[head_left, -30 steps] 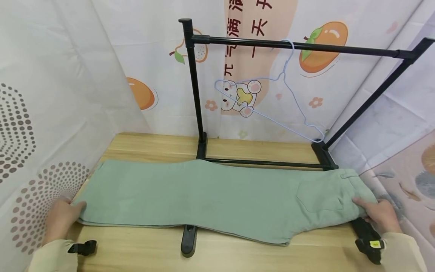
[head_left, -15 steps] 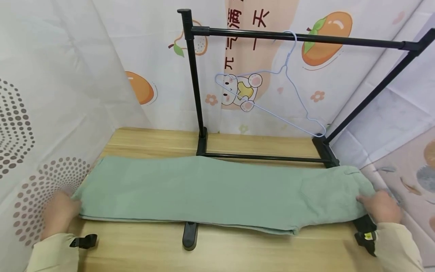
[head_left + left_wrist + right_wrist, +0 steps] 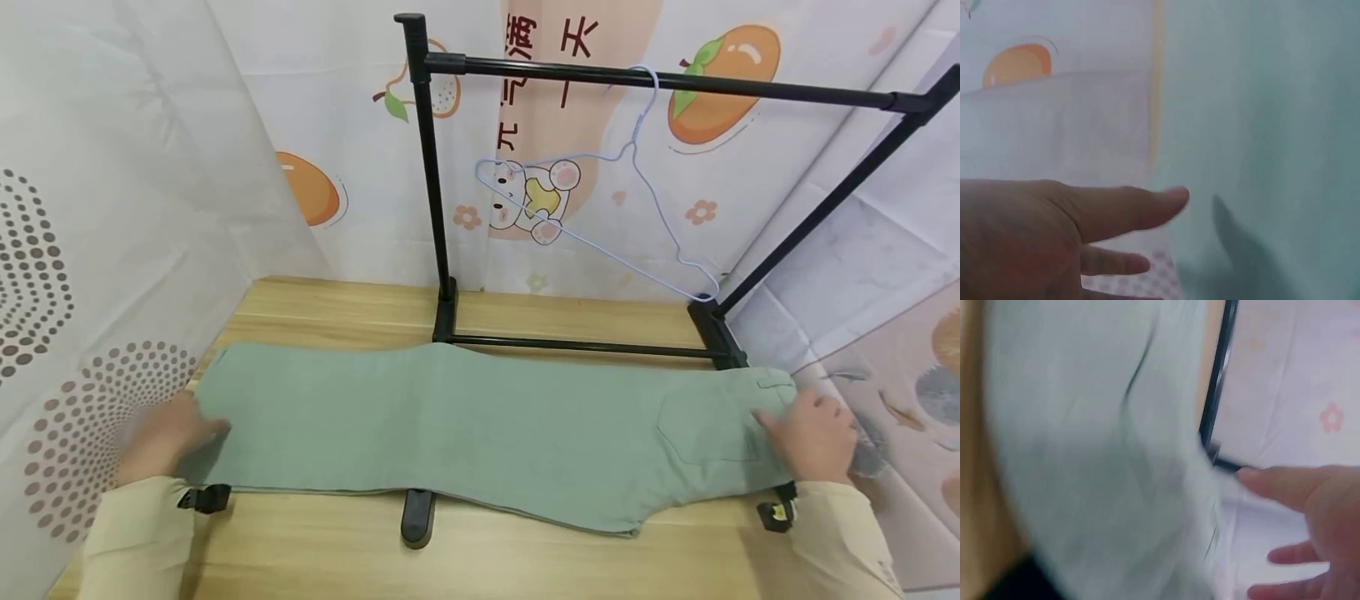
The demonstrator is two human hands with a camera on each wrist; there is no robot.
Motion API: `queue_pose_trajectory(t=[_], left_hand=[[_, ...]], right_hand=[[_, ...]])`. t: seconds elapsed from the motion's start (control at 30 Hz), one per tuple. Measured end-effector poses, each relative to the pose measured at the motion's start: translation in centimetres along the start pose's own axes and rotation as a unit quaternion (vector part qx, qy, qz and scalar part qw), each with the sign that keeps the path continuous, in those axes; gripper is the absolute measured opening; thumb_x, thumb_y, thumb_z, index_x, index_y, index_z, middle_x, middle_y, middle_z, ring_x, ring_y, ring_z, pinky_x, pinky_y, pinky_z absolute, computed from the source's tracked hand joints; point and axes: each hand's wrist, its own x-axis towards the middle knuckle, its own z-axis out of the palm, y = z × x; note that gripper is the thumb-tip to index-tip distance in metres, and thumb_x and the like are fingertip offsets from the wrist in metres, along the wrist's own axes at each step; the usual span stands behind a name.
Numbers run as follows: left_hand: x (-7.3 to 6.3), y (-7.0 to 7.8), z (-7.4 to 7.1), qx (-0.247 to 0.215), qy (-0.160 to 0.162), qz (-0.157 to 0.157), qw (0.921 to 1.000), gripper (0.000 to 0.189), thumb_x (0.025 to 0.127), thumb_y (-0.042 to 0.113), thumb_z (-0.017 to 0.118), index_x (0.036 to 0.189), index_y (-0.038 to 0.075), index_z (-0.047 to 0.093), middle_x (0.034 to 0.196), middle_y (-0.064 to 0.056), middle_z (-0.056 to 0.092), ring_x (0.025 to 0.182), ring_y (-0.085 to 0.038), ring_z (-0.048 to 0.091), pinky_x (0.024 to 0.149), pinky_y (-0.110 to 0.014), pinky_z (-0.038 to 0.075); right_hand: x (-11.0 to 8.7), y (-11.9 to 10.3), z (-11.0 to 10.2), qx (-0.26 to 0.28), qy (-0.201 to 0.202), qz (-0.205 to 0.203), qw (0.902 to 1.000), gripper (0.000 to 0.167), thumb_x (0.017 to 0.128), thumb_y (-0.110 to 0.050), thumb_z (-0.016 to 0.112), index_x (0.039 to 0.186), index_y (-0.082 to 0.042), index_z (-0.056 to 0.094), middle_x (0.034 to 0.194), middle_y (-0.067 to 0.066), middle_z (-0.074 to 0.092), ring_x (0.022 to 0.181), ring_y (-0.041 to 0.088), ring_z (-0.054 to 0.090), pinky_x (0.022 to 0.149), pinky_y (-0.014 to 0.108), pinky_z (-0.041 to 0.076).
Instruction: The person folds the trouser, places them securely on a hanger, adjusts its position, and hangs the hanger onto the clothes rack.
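Pale green trousers [image 3: 480, 433], folded lengthwise, lie stretched flat across the table, hems at the left and waist with back pocket at the right. My left hand [image 3: 171, 429] is over the hem end; in the left wrist view its thumb [image 3: 1141, 209] is straight and casts a shadow on the cloth. At the waist end is my right hand [image 3: 813, 437], its thumb overlapping the trousers in the head view. The right wrist view shows its fingers [image 3: 1297, 553] spread and holding nothing, beside the waistband.
A black garment rack [image 3: 435, 192] stands behind, one foot [image 3: 417, 518] sticking out under the trousers. From its top bar hangs a light blue wire hanger [image 3: 600, 247]. Printed curtains [image 3: 337, 83] enclose the wooden table [image 3: 495, 558] at the back and both sides.
Both hands have let go of the trouser ends. The left hand has moved right and up over the hem; the right has moved slightly left and up. The trousers lie flat, pocket plain again.
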Motion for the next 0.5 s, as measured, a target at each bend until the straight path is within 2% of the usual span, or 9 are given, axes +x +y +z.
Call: queue_pose_trajectory(t=[0.07,0.1,0.13,0.2,0.27,0.33,0.37,0.5], left_hand=[[0.9,1.4,-0.1,0.001,-0.006,0.015,0.9999,0.077,0.09,0.038,0.063,0.124,-0.027,0.038,0.112,-0.048,0.049,0.094,-0.058,0.054,0.077,-0.06,0.049],[1.3,2.3,-0.1,0.002,-0.01,0.03,0.9995,0.082,0.091,0.038,0.061,0.13,-0.027,0.031,0.122,-0.05,0.041,0.104,-0.063,0.048,0.085,-0.065,0.045],[1.8,3.1,0.0,-0.003,-0.016,0.04,0.9991,0.085,0.092,0.04,0.06,0.134,-0.026,0.027,0.129,-0.052,0.033,0.113,-0.066,0.039,0.092,-0.07,0.039],[2.8,4.7,0.4,-0.01,-0.027,0.067,0.9973,0.089,0.094,0.045,0.058,0.139,-0.023,0.023,0.135,-0.052,0.025,0.121,-0.069,0.028,0.099,-0.074,0.03],[3.7,5.9,0.9,-0.021,-0.046,0.089,0.9947,0.095,0.092,0.051,0.058,0.142,-0.02,0.02,0.139,-0.052,0.018,0.125,-0.07,0.019,0.101,-0.075,0.026],[4.3,6.6,1.4,-0.029,-0.07,0.089,0.9931,0.105,0.09,0.059,0.058,0.145,-0.019,0.014,0.142,-0.052,0.009,0.128,-0.072,0.01,0.101,-0.078,0.022],[4.6,6.8,1.5,-0.027,-0.079,0.087,0.9926,0.108,0.089,0.061,0.057,0.146,-0.018,0.011,0.143,-0.052,0.005,0.129,-0.073,0.005,0.101,-0.079,0.02],[5.0,6.6,1.9,-0.025,-0.115,0.055,0.9916,0.119,0.086,0.07,0.054,0.148,-0.014,-0.002,0.143,-0.052,-0.012,0.129,-0.073,-0.01,0.099,-0.082,0.015]], right_hand=[[0.2,-1.8,0.8,0.025,0.034,-0.06,0.9973,0.067,0.092,-0.033,0.064,0.118,0.025,0.042,0.112,0.052,0.041,0.1,0.066,0.04,0.08,0.071,0.036],[0.3,-2.7,1.4,0.036,0.043,-0.096,0.9938,0.065,0.093,-0.033,0.063,0.12,0.023,0.044,0.114,0.049,0.043,0.101,0.064,0.042,0.082,0.071,0.036],[0.5,-3.8,2.0,0.044,0.031,-0.131,0.99,0.063,0.095,-0.033,0.06,0.125,0.02,0.043,0.119,0.047,0.043,0.106,0.063,0.041,0.087,0.07,0.036],[0.6,-5.9,3.4,0.056,0.004,-0.207,0.9768,0.061,0.097,-0.033,0.058,0.131,0.015,0.043,0.129,0.044,0.042,0.115,0.061,0.04,0.095,0.071,0.034],[0.6,-7.8,4.7,0.053,-0.052,-0.256,0.9637,0.066,0.099,-0.039,0.054,0.141,0.009,0.038,0.142,0.04,0.034,0.127,0.06,0.034,0.101,0.072,0.029],[0.3,-9.1,5.9,0.043,-0.108,-0.281,0.9528,0.071,0.099,-0.046,0.051,0.148,0.002,0.033,0.151,0.036,0.025,0.135,0.059,0.024,0.105,0.073,0.023],[0.2,-9.4,6.5,0.034,-0.123,-0.289,0.9487,0.074,0.098,-0.049,0.052,0.149,0.0,0.032,0.153,0.035,0.024,0.137,0.058,0.022,0.105,0.073,0.023],[-0.4,-8.7,8.3,0.019,-0.172,-0.279,0.9447,0.079,0.096,-0.056,0.049,0.153,-0.005,0.027,0.157,0.031,0.017,0.142,0.056,0.014,0.106,0.074,0.017]])
